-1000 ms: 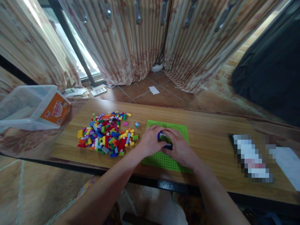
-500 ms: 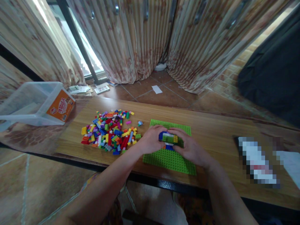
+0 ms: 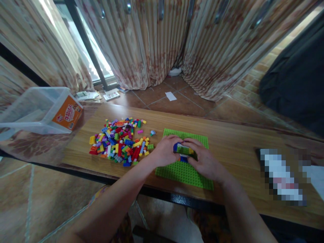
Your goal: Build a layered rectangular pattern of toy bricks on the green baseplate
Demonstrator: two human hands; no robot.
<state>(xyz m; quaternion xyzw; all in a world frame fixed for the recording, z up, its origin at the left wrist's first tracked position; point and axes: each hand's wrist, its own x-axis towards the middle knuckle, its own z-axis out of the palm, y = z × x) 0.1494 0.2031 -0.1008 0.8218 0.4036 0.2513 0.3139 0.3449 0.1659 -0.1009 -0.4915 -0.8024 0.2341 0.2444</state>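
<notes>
Between both hands is a small toy-brick build with green, yellow, white and blue parts, over the green studded baseplate. My left hand is closed on its left side, near the blue end. My right hand wraps round its right side, thumb in front and fingers behind. Fingers hide part of the build, and I cannot tell whether its blue base is fixed to the plate. Left of the baseplate lies a loose pile of mixed toy bricks.
A clear plastic bin with an orange label lies at the left. The wooden table carries a blurred-out flat object on the right, with a white paper beyond. Curtains hang behind.
The whole view has shifted slightly. My right fingers have moved over more of the build's yellow end, and both hands keep their hold.
</notes>
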